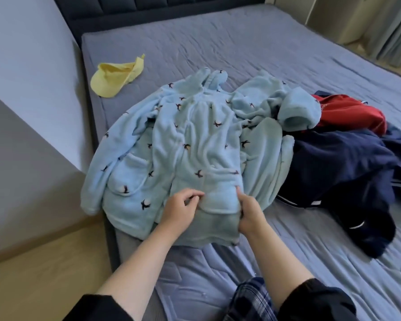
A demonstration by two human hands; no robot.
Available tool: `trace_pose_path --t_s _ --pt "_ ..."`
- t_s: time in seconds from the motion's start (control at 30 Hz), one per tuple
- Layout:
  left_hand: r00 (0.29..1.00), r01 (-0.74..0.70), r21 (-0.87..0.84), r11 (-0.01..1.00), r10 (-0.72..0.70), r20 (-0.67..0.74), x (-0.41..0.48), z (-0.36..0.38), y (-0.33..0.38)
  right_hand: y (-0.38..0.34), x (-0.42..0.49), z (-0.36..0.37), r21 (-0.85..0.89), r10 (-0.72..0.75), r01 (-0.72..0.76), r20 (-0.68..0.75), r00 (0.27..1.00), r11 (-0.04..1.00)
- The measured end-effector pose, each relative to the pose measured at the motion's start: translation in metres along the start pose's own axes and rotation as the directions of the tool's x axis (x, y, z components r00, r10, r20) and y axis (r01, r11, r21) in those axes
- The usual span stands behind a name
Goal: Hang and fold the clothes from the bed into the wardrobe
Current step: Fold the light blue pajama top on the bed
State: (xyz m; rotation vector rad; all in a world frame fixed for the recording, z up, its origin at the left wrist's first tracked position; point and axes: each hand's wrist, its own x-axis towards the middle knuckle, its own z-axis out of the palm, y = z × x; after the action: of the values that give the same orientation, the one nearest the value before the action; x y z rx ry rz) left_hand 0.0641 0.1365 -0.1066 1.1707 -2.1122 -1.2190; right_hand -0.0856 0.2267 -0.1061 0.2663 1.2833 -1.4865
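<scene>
A: Which piece are they on?

B: The fleece jacket [195, 140] – pale blue, with small dark birds all over. It lies spread out near the left edge of the bed [287, 54], hem towards them, with one sleeve curving down the left side.

A: And the hands?

B: Both are down at the hem. The left hand [183, 206] has its fingers curled and is pinching a tuck of fleece beside the pocket. The right hand [249, 215] grips the turned-in right edge. I'd say they're in the middle of a fold, squaring up the body.

A: How would you do it?

B: I'd pull the hem taut between both hands first and flatten those ridges running up the middle. Thick pile springs back, so each crease wants pressing with a flat palm. The left sleeve should come in across the chest before the body is folded up, or it'll bulge. I'd also keep it clear of the second fleece piece [264, 112] bunched against its right side.

A: Any labels?

B: There's a scrap of white lettering on the red garment [350, 114], too small to read from here. The navy clothes [338, 172] show white trim but no words. The yellow visor [115, 78] looks plain. No wardrobe in sight – everything's on the bed.
</scene>
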Motion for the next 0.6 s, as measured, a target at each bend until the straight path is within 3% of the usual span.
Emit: trace_pose_path --t_s 0.03,0.07,0.13,0.2,0.27,0.3,0.33,0.37,0.43,0.47,0.53,0.6 --pt "0.999 -0.038 0.029 0.999 0.037 0.032 -0.003 -0.004 -0.002 0.005 -0.001 -0.010 -0.096 -0.032 0.021 -0.117 0.993 0.995" --pt "0.995 -0.063 0.088 0.994 0.055 0.089 -0.007 -0.008 -0.007 0.012 -0.003 -0.019 -0.323 -0.133 0.050 -0.240 0.962 0.945" --pt "0.982 -0.050 0.216 0.975 0.009 0.187 -0.021 -0.010 -0.023 0.030 -0.005 -0.029 -0.732 -0.413 0.090 -0.274 0.868 0.675" --pt "0.986 -0.002 0.301 0.954 -0.049 0.162 -0.034 -0.007 -0.036 0.040 -0.005 -0.025 -0.821 -0.588 0.209 -0.179 0.789 0.531" --pt "0.990 0.122 0.347 0.930 -0.139 0.023 -0.039 -0.007 -0.043 0.042 -0.005 -0.015 -0.861 -0.728 0.316 -0.087 0.680 0.398" --pt "0.977 0.210 0.343 0.916 -0.203 -0.057 -0.038 -0.010 -0.044 0.045 -0.005 -0.011 -0.875 -0.750 0.331 -0.053 0.659 0.353" --pt "0.953 0.301 0.301 0.905 -0.280 -0.113 -0.035 -0.014 -0.045 0.048 -0.005 -0.011 -0.872 -0.737 0.328 -0.053 0.674 0.363" --pt "0.921 0.389 0.227 0.893 -0.369 -0.125 -0.033 -0.018 -0.045 0.053 -0.006 -0.011 -0.842 -0.682 0.310 -0.090 0.726 0.442" --pt "0.847 0.532 0.016 0.847 -0.531 -0.034 -0.032 -0.022 -0.046 0.059 -0.007 -0.013 -0.751 -0.498 0.239 -0.136 0.856 0.615" --pt "0.813 0.582 -0.093 0.808 -0.581 0.038 -0.032 -0.024 -0.047 0.060 -0.006 -0.015 -0.738 -0.417 0.201 -0.118 0.901 0.644" --pt "0.775 0.630 -0.265 0.730 -0.613 0.155 -0.032 -0.028 -0.047 0.055 -0.006 -0.020 -0.706 -0.357 0.219 -0.052 0.932 0.674" --pt "0.784 0.605 -0.439 0.664 -0.592 0.185 -0.025 -0.040 -0.048 0.051 -0.011 -0.024 -0.619 -0.401 0.280 -0.062 0.914 0.734"
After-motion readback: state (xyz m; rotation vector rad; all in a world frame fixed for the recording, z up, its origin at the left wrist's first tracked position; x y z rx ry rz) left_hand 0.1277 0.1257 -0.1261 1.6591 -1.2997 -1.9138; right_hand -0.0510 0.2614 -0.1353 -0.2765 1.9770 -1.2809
